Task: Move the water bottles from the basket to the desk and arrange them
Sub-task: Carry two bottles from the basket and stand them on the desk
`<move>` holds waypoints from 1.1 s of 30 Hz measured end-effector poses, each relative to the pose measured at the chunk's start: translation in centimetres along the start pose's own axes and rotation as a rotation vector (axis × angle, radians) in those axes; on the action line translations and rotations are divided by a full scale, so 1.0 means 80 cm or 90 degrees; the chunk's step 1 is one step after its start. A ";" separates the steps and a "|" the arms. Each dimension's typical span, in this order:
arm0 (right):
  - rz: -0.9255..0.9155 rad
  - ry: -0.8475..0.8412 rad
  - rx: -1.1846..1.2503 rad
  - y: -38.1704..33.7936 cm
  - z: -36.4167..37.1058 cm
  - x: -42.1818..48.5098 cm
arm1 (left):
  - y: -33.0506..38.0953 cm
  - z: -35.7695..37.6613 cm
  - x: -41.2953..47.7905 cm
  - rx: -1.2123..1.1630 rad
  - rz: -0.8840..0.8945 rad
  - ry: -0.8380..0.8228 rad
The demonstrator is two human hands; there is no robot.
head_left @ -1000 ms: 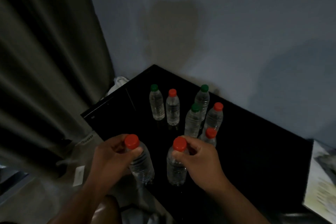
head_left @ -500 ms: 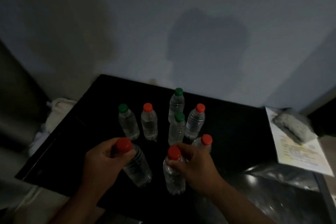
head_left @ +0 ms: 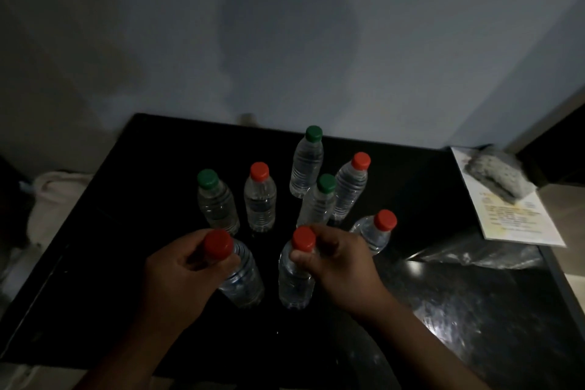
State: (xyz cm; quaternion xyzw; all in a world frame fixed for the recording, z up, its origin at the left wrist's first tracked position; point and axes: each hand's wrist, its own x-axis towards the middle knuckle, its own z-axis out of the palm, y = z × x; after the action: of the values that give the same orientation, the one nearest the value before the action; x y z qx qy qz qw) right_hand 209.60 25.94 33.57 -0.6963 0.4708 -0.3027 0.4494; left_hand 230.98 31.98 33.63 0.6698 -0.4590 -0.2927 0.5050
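Observation:
Several clear water bottles stand on the black desk (head_left: 126, 231), some with green caps, some with red. My left hand (head_left: 177, 275) grips the neck of a red-capped bottle (head_left: 243, 282) at the front left; this bottle leans a little. My right hand (head_left: 338, 260) pinches the neck of another red-capped bottle (head_left: 294, 282) just right of it. Behind them stand a green-capped bottle (head_left: 218, 203), a red-capped one (head_left: 260, 199), two green-capped ones (head_left: 308, 161) (head_left: 318, 203) and two red-capped ones (head_left: 349, 187) (head_left: 373, 231). The basket is not in view.
A printed sheet (head_left: 512, 212) with a grey lump (head_left: 497, 174) on it lies at the desk's right end. Crinkled clear plastic (head_left: 481, 253) lies in front of it. The wall runs close behind the desk. A pale cloth bundle (head_left: 53, 196) sits left of the desk.
The view has swung right, away from the curtain, and closer to the desk. Both hands keep their hold on the two front red-capped bottles, which stay near the same spot.

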 end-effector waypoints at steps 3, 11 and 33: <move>-0.026 0.013 0.032 0.012 0.002 0.000 | -0.013 0.003 -0.003 0.024 0.031 -0.001; -0.109 0.082 0.119 0.050 0.019 -0.006 | -0.048 0.031 0.002 -0.013 0.186 0.038; -0.182 0.208 -0.008 0.073 0.089 -0.054 | -0.121 0.014 -0.017 -0.058 0.388 0.060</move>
State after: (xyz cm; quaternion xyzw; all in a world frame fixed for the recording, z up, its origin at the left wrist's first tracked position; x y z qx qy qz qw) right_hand 211.81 31.51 25.33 -0.7005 0.4357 -0.4694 0.3150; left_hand 232.56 33.42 24.01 0.4908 -0.6010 -0.1168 0.6199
